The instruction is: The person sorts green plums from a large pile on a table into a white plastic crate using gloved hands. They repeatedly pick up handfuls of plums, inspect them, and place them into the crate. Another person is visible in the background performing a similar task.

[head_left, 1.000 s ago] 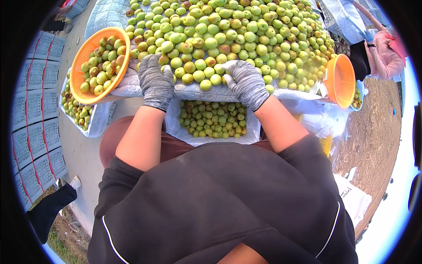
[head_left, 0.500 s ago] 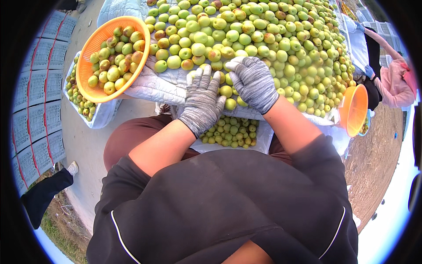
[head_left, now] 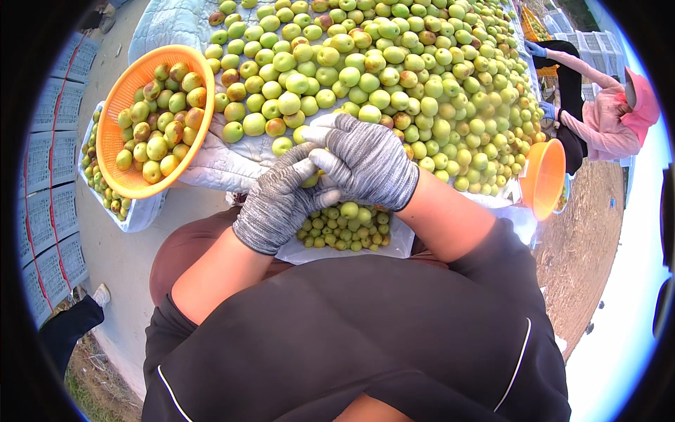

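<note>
There are two grips point(head_left: 278, 202) point(head_left: 374, 160), two round orange baskets point(head_left: 112, 112) point(head_left: 543, 179) and too many fruits point(head_left: 380, 98) to count.

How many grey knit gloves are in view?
2: one grey knit glove on the left hand, another on the right hand, close together by the green fruit. No other grey ones show.

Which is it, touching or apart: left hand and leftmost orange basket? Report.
Apart: the head view plainly shows pale quilt between the left hand and the leftmost orange basket.
</note>
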Demonstrator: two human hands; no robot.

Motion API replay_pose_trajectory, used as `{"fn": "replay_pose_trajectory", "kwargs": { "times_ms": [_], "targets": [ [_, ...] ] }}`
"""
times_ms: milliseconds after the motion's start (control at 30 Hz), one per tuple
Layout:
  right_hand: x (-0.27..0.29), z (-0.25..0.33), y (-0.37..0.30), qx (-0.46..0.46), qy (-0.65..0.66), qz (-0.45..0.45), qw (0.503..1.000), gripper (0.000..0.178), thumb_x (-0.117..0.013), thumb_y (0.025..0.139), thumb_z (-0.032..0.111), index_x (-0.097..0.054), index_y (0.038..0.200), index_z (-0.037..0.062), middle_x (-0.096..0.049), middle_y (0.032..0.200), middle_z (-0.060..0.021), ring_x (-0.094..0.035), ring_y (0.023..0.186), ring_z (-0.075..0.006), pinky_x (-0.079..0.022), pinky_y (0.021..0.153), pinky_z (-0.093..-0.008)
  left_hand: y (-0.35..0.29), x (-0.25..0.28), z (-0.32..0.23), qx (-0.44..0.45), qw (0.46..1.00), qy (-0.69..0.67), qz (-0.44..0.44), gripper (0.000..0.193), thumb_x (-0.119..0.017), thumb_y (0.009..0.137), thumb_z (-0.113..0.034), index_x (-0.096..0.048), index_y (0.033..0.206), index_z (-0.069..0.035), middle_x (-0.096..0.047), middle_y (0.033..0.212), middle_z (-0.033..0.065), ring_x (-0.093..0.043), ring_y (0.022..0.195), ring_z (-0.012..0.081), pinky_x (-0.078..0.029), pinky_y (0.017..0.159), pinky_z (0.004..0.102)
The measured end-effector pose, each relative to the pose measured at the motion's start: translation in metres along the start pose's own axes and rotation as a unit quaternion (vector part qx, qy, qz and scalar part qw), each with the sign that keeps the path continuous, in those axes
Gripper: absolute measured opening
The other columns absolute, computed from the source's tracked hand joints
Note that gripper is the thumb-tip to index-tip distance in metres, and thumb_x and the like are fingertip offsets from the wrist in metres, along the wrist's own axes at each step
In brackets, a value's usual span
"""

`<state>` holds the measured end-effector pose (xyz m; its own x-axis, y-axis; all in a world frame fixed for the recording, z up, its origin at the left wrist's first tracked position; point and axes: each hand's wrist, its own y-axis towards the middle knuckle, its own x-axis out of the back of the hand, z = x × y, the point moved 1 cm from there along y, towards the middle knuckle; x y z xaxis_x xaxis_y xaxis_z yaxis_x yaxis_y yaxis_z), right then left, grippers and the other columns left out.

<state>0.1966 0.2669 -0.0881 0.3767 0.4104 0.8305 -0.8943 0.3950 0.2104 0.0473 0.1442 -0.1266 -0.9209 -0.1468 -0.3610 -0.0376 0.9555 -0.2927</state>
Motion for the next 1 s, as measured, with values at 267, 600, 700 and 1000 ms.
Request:
{"fn": "replay_pose_trajectory", "kwargs": {
  "times_ms": [267,600,700,1000],
  "targets": [
    [0.006,-0.086,0.009,-0.187,-0.232,-0.027,0.954,0.046,-0.062,0.097,0.037,-0.062,0.135,0.0112,-0.061,0.135,-0.0155,-0.061,0.122,-0.0344,-0.048,0.104,-0.0475,0.021,0.022,0.002,0.087,0.981,-0.093,-0.146,0.017,-0.062,0.101,-0.021,-0.064,0.111,-0.008,-0.065,0.085,0.0013,-0.055,0.06,0.0062,-0.042,0.048,0.0184],
    [0.056,-0.144,-0.001,-0.21,-0.28,-0.135,0.927,0.033,-0.069,0.091,0.019,-0.068,0.121,0.0059,-0.07,0.114,-0.016,-0.066,0.112,-0.0325,-0.05,0.103,-0.0435,0.041,0.009,0.014,0.138,0.985,-0.071,-0.076,0.033,-0.056,0.084,-0.003,-0.061,0.116,0.0,-0.066,0.11,0.012,-0.066,0.089,0.0186,-0.059,0.077,0.0302],
    [0.058,-0.133,0.003,-0.298,-0.246,-0.071,0.92,0.036,-0.069,0.092,0.02,-0.067,0.126,0.0067,-0.07,0.118,-0.0162,-0.066,0.114,-0.0335,-0.05,0.105,-0.041,0.047,-0.003,0.007,0.164,0.976,-0.12,-0.078,0.034,-0.058,0.089,-0.009,-0.062,0.123,-0.002,-0.069,0.109,0.0132,-0.067,0.085,0.0183,-0.061,0.078,0.0324],
    [0.037,-0.125,0.104,-0.115,-0.103,-0.117,0.981,0.032,-0.058,0.102,0.033,-0.074,0.119,0.0111,-0.073,0.117,-0.0148,-0.069,0.109,-0.0315,-0.054,0.098,-0.043,0.072,-0.026,-0.001,0.134,0.95,-0.279,0.029,0.039,-0.07,0.096,-0.032,-0.058,0.12,-0.003,-0.063,0.1,0.0116,-0.062,0.063,0.0172,-0.052,0.05,0.0293]
  ]
}}
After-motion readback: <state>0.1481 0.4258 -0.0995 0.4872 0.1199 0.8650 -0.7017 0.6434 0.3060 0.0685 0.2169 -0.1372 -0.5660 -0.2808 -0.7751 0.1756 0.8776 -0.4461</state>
